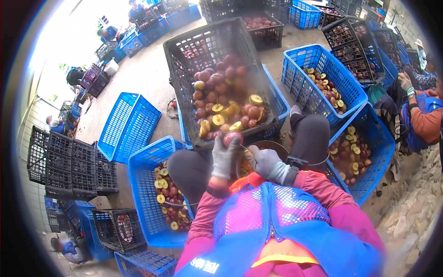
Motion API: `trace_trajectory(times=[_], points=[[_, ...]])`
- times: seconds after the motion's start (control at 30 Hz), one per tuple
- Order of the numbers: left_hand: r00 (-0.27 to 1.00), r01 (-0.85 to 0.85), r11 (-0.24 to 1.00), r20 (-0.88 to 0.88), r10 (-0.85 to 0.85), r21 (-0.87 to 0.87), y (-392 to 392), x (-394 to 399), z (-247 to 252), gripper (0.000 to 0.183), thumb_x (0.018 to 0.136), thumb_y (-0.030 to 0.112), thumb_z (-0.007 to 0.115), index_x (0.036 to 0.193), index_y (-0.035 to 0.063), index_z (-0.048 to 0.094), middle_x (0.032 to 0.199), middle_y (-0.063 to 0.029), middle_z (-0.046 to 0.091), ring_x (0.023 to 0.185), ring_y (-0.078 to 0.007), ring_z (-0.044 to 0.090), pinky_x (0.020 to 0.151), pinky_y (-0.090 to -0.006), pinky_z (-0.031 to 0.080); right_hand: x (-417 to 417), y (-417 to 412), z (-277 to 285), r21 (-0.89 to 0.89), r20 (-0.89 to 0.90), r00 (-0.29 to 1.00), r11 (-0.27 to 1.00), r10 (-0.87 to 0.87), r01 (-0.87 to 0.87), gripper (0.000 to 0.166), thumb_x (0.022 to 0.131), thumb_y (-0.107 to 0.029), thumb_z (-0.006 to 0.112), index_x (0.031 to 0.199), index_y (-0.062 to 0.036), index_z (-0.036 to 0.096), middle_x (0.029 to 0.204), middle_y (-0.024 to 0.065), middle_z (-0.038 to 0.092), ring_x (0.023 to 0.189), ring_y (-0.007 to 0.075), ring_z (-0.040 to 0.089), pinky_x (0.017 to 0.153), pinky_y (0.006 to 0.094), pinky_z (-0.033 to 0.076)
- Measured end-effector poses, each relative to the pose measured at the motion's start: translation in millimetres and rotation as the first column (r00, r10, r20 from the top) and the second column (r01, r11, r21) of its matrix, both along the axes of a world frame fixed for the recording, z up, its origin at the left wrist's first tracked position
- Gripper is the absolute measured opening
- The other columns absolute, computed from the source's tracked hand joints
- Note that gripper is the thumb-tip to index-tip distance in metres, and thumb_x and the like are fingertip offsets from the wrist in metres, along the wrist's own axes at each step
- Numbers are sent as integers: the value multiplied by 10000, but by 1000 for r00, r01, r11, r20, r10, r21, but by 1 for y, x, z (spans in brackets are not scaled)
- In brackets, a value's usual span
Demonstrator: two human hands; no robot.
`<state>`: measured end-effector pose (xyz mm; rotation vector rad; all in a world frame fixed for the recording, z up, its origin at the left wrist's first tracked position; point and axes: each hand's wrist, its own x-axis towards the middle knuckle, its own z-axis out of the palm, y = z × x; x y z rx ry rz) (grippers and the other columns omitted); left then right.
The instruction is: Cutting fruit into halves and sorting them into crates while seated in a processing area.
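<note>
My left hand (223, 156), in a grey glove, grips a whole reddish-purple plum (233, 137) between thumb and fingers. My right hand (265, 162), gloved too, is closed around a small thin tool (246, 149), probably a knife. Its tip is close to the plum; whether it touches cannot be told. Just beyond both hands, a black plastic crate (221, 30) tilts towards me on a blue crate (277, 90). Whole plums (217, 79) and several cut yellow-fleshed halves (218, 119) lie in it. Below my hands, between my knees, stands a round bucket (282, 148), its contents mostly hidden.
Blue crates with cut plums stand at my left (142, 194) and right (384, 152), with another blue crate (294, 69) farther right. Stacked blue crates (129, 126) and black crates (71, 162) are on the left. A co-worker (424, 117) sits close on the right.
</note>
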<state>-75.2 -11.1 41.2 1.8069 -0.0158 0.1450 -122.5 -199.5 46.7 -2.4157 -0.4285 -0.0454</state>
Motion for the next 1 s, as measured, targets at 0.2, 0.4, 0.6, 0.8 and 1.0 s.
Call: trace_trajectory(times=[0.2,0.4,0.6,0.8,1.0], points=[[830,-286,709,-537,-153,-645,-1,-1,24,602,996,759,568,995,160,623,683,19,508,533,-153,525,469,-295,406,-13,-16,-17,-22,139,985,995,100,-98,349,1087,-326,598,1318,-64,581,694,174,682,584,416,673,538,531,519],[807,-324,472,-499,-314,-820,29,5,33,533,1071,623,543,1158,103,618,956,-50,617,837,-221,628,707,-378,525,-6,-38,-12,288,158,985,957,-69,21,486,1043,-357,715,1375,-15,620,889,136,736,652,276,692,605,411,561],[972,234,965,24,-232,-119,-3,-6,11,363,1132,377,559,1262,42,612,1040,-169,702,937,-284,709,831,-451,579,25,-5,68,790,-556,805,434,209,432,390,1022,-275,782,1279,6,697,1095,52,746,934,145,697,830,316,576],[986,89,946,-108,-128,-313,-23,-12,-37,442,1132,493,552,1227,73,651,1040,-34,682,913,-193,636,824,-374,554,26,13,36,782,-575,806,384,141,491,333,987,-250,831,1185,-1,735,1064,44,763,920,123,705,840,309,587],[856,-108,639,-398,-330,-762,-33,-16,-24,437,1147,476,463,1159,108,699,952,-77,706,817,-192,680,734,-349,540,24,14,3,737,-374,919,563,-123,375,446,912,-419,885,1071,-19,767,957,49,783,836,124,713,771,320,583]])
